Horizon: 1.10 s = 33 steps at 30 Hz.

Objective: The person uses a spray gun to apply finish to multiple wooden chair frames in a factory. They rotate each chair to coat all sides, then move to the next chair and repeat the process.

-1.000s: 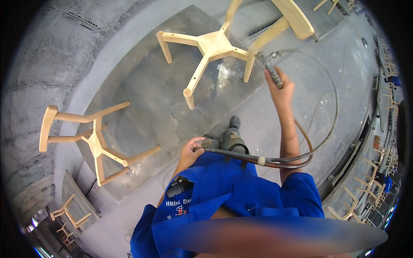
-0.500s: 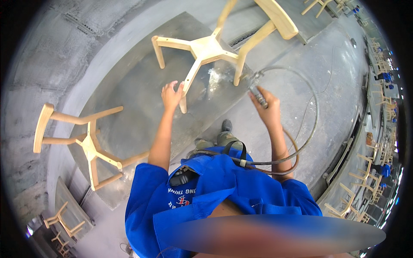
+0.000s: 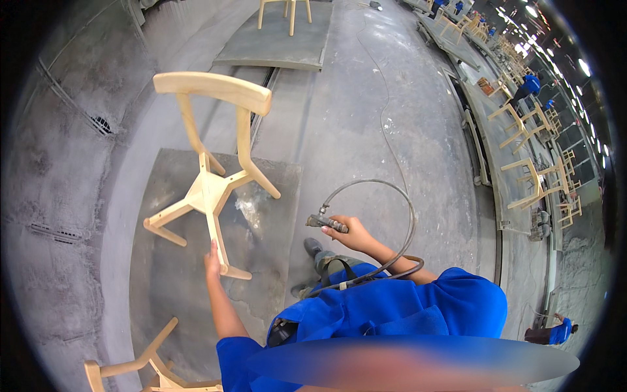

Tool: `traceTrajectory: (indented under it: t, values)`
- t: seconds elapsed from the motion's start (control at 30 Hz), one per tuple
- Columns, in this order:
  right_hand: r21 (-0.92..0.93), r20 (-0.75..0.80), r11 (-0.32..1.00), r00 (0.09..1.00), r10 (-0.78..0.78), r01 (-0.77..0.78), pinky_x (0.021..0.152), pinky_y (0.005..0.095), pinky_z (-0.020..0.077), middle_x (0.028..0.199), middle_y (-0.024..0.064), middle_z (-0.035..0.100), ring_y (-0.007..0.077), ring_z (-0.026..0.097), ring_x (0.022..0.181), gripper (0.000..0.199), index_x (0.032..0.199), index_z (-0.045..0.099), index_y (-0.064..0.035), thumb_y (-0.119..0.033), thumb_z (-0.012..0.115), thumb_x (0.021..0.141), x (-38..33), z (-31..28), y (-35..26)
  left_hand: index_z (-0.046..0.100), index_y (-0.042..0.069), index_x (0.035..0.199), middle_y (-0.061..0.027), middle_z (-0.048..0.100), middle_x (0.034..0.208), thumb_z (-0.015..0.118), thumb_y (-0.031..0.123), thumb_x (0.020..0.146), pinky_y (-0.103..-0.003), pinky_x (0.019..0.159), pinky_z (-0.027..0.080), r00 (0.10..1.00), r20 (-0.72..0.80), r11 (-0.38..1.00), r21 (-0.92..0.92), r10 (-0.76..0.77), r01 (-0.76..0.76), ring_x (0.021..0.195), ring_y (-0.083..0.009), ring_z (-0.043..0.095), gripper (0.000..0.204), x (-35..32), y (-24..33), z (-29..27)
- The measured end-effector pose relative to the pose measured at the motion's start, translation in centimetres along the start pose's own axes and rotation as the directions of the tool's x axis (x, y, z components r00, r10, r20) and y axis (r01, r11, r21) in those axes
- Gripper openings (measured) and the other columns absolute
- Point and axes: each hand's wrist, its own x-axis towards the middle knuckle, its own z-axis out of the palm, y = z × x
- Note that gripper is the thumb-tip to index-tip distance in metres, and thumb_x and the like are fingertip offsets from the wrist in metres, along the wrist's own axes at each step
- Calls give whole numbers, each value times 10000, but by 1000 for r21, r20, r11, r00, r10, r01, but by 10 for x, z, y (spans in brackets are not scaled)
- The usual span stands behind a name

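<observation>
Now we steady a pale bare-wood chair frame [image 3: 209, 189] on the grey platform [image 3: 261, 215].
Our left hand [image 3: 213, 261] closes round a leg; our right hand [image 3: 349, 234] grips a metal air tool [image 3: 324, 223], its grey hose [image 3: 398, 215] looping over open dusty concrete.

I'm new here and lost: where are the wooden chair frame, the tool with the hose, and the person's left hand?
wooden chair frame [image 3: 208, 191]: head view, on the centre joint where its legs meet.
air tool [image 3: 326, 223]: head view, on its metal body.
left hand [image 3: 213, 260]: head view, on the back of the hand.

Pale, unpainted wood chair [image 3: 210, 189], grey dusty concrete floor [image 3: 366, 137] with whitish smears, darker grey platform [image 3: 176, 287], dull grey hose [image 3: 398, 196], dark metal tool [image 3: 326, 223], bright blue sleeves [image 3: 418, 307], distant pale wooden chairs [image 3: 535, 176]
</observation>
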Motion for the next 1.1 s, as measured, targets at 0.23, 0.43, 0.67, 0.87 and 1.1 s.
traceTrajectory:
  t: [0.23, 0.43, 0.67, 0.87, 1.1]
  values:
    - [-51, 54, 998, 998, -43, 46, 671, 342, 533, 764, 84, 694, 160, 668, 725, 464, 1137, 695, 25, -394, 723, 940, 36, -18, 14, 641, -55, 1211, -149, 660, 1154, 582, 653, 942, -360, 936, 488, 985, -31, 910, -388, -170, 145, 1057, -235, 622, 760, -82, -45, 61]
    - [-73, 198, 992, 974, 113, -100, 591, 311, 512, 762, 80, 701, 134, 635, 638, 486, 1010, 697, 9, -473, 682, 952, 59, -28, 46, 637, -39, 1227, -133, 655, 1141, 562, 581, 989, -355, 916, 493, 940, -104, 822, -522, -325, 227, 1045, -212, 608, 669, -204, -101, 111]
    - [-51, 382, 997, 921, 76, -61, 567, 286, 509, 760, 57, 664, 128, 651, 684, 594, 1034, 677, 53, -533, 661, 944, 75, -33, 59, 632, -61, 1088, -110, 640, 1005, 557, 518, 1014, -314, 806, 502, 871, -266, 800, -562, -414, 210, 880, -163, 596, 588, -342, -115, 158]
    - [-17, 472, 1000, 881, 15, -8, 471, 258, 441, 727, 41, 648, 104, 616, 625, 527, 942, 666, 19, -507, 643, 964, 103, -25, 75, 629, -47, 1061, -79, 632, 924, 538, 512, 1021, -292, 692, 476, 827, -426, 823, -563, -367, 75, 787, -153, 564, 568, -364, -110, 216]
    - [39, 444, 999, 895, -27, 11, 438, 237, 402, 708, 41, 649, 73, 529, 518, 501, 911, 666, 0, -496, 631, 973, 106, -18, 95, 629, -65, 1174, -119, 649, 1007, 533, 568, 1002, -335, 806, 490, 831, -329, 716, -689, -448, 113, 916, -179, 582, 662, -312, -112, 209]
